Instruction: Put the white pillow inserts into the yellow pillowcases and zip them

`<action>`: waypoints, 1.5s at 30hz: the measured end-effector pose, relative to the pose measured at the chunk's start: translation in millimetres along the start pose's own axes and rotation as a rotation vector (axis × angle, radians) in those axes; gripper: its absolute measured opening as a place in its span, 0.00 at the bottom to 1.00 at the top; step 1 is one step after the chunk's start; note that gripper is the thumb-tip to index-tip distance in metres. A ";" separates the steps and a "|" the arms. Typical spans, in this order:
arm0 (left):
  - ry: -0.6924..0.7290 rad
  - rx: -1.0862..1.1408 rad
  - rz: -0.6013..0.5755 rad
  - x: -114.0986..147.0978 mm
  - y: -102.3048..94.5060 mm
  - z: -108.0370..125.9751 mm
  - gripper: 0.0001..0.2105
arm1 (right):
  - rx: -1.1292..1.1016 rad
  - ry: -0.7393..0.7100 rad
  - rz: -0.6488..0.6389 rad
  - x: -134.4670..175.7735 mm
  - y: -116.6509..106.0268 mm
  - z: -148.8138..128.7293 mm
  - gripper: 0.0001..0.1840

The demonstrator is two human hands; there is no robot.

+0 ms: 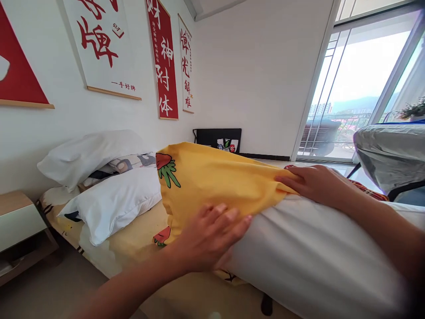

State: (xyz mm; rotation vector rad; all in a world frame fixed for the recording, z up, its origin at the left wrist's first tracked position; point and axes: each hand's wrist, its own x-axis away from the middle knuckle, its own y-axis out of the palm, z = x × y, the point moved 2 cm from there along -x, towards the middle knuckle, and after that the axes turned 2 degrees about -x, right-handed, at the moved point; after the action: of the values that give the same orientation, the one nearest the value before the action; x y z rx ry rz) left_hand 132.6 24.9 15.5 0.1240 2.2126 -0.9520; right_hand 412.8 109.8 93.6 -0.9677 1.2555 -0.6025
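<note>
A yellow pillowcase (206, 177) with a carrot print covers the far end of a white pillow (299, 248). The rest of the pillow stretches bare toward the lower right. My left hand (215, 232) is closed on the near edge of the pillowcase, its fingers curled over the cloth and slightly blurred. Farther right, my right hand (310, 182) pinches the other side of the same edge, where the fabric bunches into folds. Both hands hold the case above the bed (133, 252), which has a yellow patterned sheet.
Two more white pillows lie at the bed's head, the nearer pillow (116, 201) and the back pillow (99, 153). A bedside table (20, 221) stands at left. A black flat case (219, 137) leans against the far wall. At right are a plastic-covered piece (392, 150) and a glass door (345, 88).
</note>
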 end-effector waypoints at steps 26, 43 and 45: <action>-0.277 -0.170 0.043 -86.0 89.6 31.6 0.06 | 0.212 -0.138 0.452 12.6 71.3 -44.5 0.16; -0.377 -0.275 0.021 44.0 86.3 -17.7 0.10 | 0.341 -0.191 0.720 12.8 87.1 -36.0 0.12; -0.317 -0.214 0.089 41.5 88.6 -6.0 0.11 | 0.332 -0.168 0.703 11.4 87.6 -36.1 0.12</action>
State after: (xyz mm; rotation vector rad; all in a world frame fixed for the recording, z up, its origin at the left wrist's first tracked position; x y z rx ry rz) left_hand 129.0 85.5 -61.4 -0.0266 1.9812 -0.6321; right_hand 370.1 133.6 11.7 -0.2546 1.1965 -0.1575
